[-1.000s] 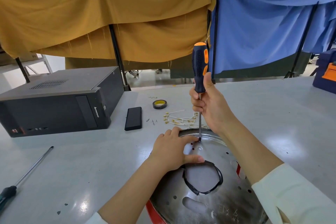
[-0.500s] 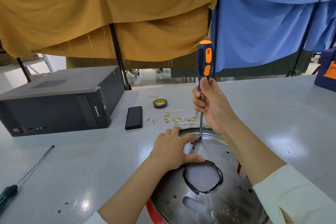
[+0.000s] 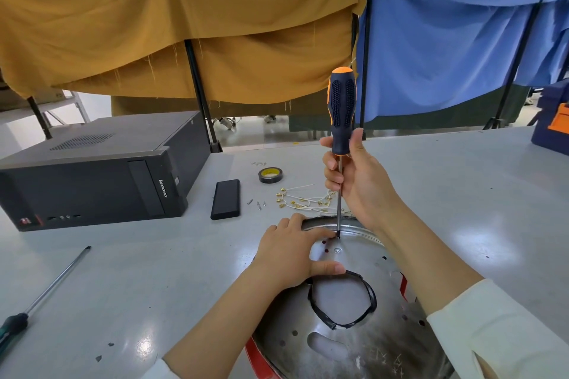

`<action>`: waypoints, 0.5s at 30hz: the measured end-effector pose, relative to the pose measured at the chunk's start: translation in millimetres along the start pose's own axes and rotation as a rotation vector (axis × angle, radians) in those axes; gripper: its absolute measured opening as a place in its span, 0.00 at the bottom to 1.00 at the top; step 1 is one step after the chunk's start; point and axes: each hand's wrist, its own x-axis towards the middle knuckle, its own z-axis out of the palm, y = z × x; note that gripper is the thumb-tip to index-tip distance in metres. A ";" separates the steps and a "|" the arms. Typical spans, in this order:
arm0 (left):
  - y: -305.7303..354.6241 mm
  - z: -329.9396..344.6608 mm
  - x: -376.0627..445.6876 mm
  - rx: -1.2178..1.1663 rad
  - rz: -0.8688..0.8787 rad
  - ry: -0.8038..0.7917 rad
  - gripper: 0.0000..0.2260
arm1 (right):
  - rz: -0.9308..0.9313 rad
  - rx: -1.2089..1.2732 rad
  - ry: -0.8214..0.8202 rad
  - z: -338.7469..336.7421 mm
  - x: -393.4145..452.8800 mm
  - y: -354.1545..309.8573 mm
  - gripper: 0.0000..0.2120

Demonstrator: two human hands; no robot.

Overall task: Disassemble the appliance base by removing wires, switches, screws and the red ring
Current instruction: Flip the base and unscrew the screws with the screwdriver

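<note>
Now the screwdriver (image 3: 341,120) has turned in the right hand (image 3: 357,181): the orange stripe that faced us a moment ago has swung round to the side, so a screw near the far rim of the appliance base (image 3: 363,311) is likely being backed out. The right hand's fingers are curled round the lower handle and shaft, tip planted upright. The left hand (image 3: 292,255) lies flat on the metal, fingers straight beside the tip, steadying it. The red ring (image 3: 261,360) is still under the base, and freed wires (image 3: 304,198) lie on the tabletop (image 3: 138,286) beyond.
</note>
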 end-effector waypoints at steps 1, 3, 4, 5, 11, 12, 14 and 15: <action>0.0 -0.1 0.0 0.000 0.000 -0.002 0.31 | -0.004 -0.001 -0.006 1.0 -0.5 0.0 0.26; 0.0 -0.1 0.4 0.000 0.000 -0.008 0.31 | -0.028 -0.014 -0.026 2.0 -0.7 -0.9 0.21; 0.0 -0.1 0.6 0.001 0.000 -0.010 0.31 | -0.039 -0.021 -0.023 2.1 -0.8 -1.4 0.18; 0.1 0.0 0.6 0.003 0.000 -0.010 0.31 | -0.043 -0.024 -0.017 1.5 -1.0 -1.5 0.16; 0.1 2.7 0.4 0.019 0.003 0.007 0.31 | 0.005 -0.002 -0.028 1.8 -1.1 1.0 0.24; -0.1 3.0 0.9 0.018 0.007 0.012 0.31 | -0.004 -0.007 -0.018 2.4 -1.4 0.4 0.22; -1.0 1.3 2.4 -0.017 0.007 0.002 0.31 | -0.030 -0.018 0.013 1.8 -2.1 -0.5 0.14; -1.2 -0.6 4.4 -0.044 0.003 -0.018 0.31 | -0.034 -0.020 0.018 1.4 -2.4 -0.7 0.13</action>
